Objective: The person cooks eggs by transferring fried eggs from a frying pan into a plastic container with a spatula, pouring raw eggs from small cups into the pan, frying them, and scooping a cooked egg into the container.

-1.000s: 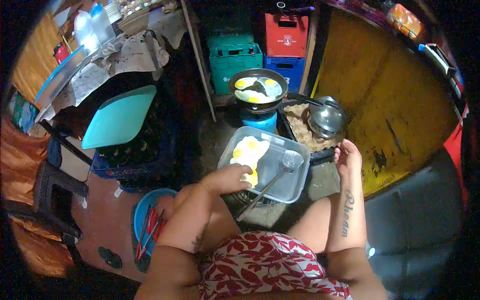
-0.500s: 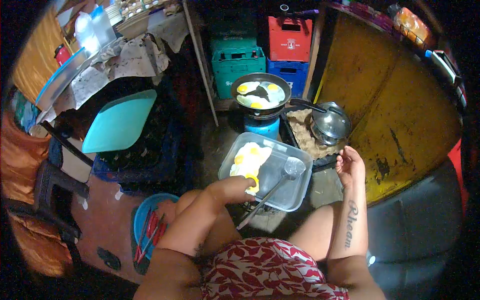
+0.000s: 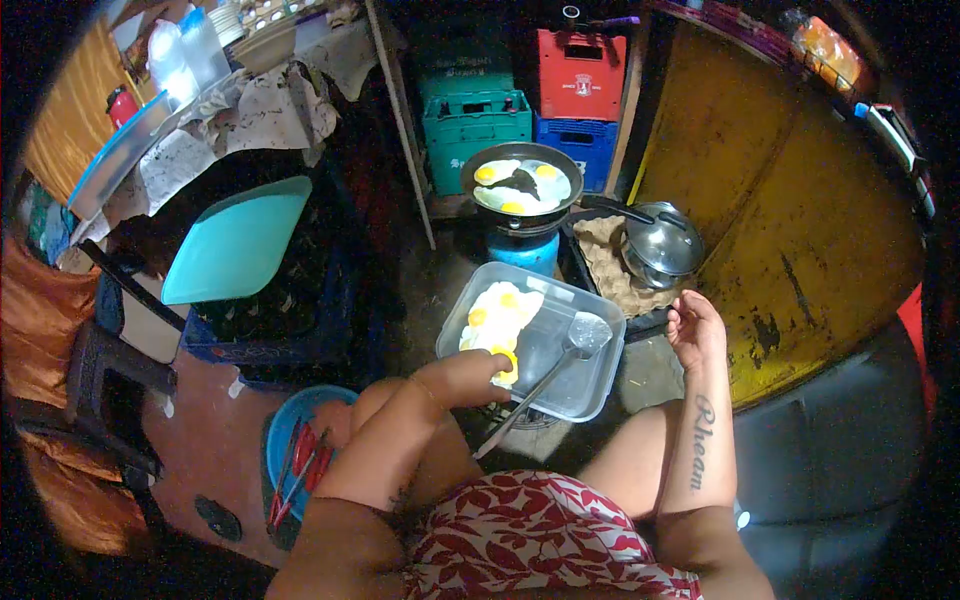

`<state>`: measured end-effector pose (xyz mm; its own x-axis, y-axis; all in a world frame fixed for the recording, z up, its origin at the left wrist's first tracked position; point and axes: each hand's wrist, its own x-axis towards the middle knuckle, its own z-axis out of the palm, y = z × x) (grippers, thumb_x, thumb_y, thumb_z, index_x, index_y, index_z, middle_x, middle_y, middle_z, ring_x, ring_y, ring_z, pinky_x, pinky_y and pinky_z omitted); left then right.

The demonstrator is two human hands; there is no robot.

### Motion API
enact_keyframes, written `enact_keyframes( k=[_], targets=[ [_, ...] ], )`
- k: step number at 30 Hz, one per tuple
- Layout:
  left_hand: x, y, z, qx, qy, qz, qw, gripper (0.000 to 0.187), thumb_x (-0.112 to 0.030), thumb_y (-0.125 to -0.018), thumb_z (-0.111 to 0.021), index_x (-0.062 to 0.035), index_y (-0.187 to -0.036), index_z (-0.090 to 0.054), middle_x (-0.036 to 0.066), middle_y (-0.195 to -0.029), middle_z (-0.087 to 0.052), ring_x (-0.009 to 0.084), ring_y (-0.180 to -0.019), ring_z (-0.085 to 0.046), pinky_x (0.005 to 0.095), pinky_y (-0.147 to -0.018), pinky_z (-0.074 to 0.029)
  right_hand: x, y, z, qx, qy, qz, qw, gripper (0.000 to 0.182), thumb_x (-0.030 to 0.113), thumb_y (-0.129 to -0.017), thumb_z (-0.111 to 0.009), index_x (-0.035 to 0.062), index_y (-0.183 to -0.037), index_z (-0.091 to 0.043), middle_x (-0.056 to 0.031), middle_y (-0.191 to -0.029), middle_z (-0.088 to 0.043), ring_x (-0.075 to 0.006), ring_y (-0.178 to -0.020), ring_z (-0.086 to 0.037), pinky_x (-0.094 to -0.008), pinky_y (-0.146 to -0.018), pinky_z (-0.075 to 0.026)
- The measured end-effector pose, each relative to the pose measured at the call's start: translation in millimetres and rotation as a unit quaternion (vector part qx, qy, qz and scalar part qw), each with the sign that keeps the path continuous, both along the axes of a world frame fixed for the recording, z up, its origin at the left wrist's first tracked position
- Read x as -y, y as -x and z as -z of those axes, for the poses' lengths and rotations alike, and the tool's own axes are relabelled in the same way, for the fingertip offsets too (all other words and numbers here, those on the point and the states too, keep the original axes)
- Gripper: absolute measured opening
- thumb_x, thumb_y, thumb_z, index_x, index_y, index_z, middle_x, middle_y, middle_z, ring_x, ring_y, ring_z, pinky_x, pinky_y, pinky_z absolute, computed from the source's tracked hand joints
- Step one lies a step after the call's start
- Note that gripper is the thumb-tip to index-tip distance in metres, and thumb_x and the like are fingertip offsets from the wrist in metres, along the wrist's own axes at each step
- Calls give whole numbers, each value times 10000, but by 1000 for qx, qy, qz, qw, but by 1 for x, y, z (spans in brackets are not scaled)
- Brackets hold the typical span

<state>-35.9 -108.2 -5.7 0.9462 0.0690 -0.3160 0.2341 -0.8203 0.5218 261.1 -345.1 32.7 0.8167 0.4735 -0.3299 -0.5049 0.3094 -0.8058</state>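
My left hand (image 3: 468, 378) grips the near left corner of a clear plastic container (image 3: 608, 375), its thumb over the rim beside the fried eggs (image 3: 497, 310). Several eggs lie along the container's left side. A spatula (image 3: 587, 335) rests in it, blade inside, its handle leaning over the near rim. My right hand (image 3: 697, 330) is raised to the right of the container, fingers loosely curled, with nothing visible in it. Beyond the container, a frying pan (image 3: 481, 209) with more frying eggs (image 3: 515, 208) sits above a blue gas cylinder (image 3: 523, 254).
Right of the pan are a lidded pot (image 3: 662, 248) and an egg tray (image 3: 603, 253). Crates (image 3: 478, 130) stand behind. On the left are a turquoise lid (image 3: 238, 243) and a blue basin (image 3: 283, 414) holding red-handled items. A yellowish panel (image 3: 800, 220) borders the right.
Both hands keep nearly the same positions. The view has shifted very slightly; the eggs, spatula and pan stay where they were.
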Motion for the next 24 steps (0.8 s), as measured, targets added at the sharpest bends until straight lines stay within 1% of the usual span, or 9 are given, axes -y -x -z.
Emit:
enact_keyframes(
  k=[5, 8, 10, 13, 15, 17, 20, 22, 24],
  targets=[
    [9, 0, -3, -3, -5, -10, 1000, 471, -342, -835, -690, -33, -1164, -553, 208, -1121, -615, 381, -1042, -590, 420, -886, -477, -3, -2, 6, 8, 2, -9, 1000, 111, 168, -865, -619, 122, -966, -606, -21, -770, -616, -153, -617, -584, -264, -526, -478],
    [31, -3, 5, -54, 43, -31, 997, 517, -356, -829, -694, 2, -1158, -517, 237, -1097, -612, 397, -1023, -596, 437, -875, -481, -5, -4, 8, 8, 8, -8, 1000, 107, 169, -870, -611, 125, -967, -602, -20, -771, -614, -151, -619, -583, -264, -526, -477],
    [46, -4, 22, -49, 63, -108, 991, 617, -381, -799, -717, 43, -1171, -466, 273, -1097, -600, 415, -1034, -594, 450, -884, -477, -6, -4, 7, 5, 11, -6, 1000, 106, 170, -873, -607, 126, -968, -600, -20, -772, -613, -150, -618, -583, -265, -526, -477],
    [53, 0, 31, -12, 87, -95, 992, 730, -404, -743, -759, 73, -1186, -430, 298, -1111, -587, 421, -1075, -578, 450, -897, -472, -6, -4, 5, 1, 15, 3, 1000, 107, 173, -875, -602, 126, -970, -594, -22, -783, -616, -147, -606, -580, -266, -528, -477],
    [51, 2, 60, 9, 85, -81, 993, 760, -409, -719, -776, 73, -1191, -426, 291, -1114, -589, 421, -1083, -575, 448, -897, -473, -6, -7, 8, 1, 13, -8, 1000, 106, 172, -874, -602, 124, -968, -593, -25, -777, -619, -147, -598, -577, -265, -525, -477],
    [53, 2, 57, 31, 82, -69, 994, 792, -415, -695, -794, 74, -1195, -422, 283, -1118, -591, 420, -1091, -571, 446, -896, -474, -5, -9, 11, 4, 8, -12, 1000, 105, 173, -873, -603, 124, -966, -595, -27, -771, -619, -147, -599, -578, -266, -522, -477],
    [61, 1, 55, 10, 84, -102, 991, 752, -342, -673, -807, 55, -1194, -437, 258, -1091, -605, 398, -1077, -581, 438, -887, -475, -5, -9, 10, 4, 0, -19, 1000, 102, 172, -871, -603, 123, -961, -596, -29, -760, -620, -148, -602, -581, -267, -516, -477],
    [65, -3, 64, -47, 158, -147, 975, 642, -231, -679, -775, 28, -1177, -464, 234, -1075, -614, 366, -1041, -599, 431, -875, -477, -5, -9, 11, 4, -2, -22, 1000, 101, 169, -870, -602, 122, -959, -595, -30, -754, -619, -149, -603, -583, -267, -512, -477],
    [71, -8, 65, -46, 121, -185, 974, 589, -196, -678, -757, 25, -1151, -484, 223, -1039, -626, 362, -1008, -610, 425, -855, -485, -3, -11, 12, 7, 1, -17, 1000, 102, 165, -868, -599, 116, -957, -591, -30, -755, -619, -149, -603, -583, -265, -509, -478]
  ],
)
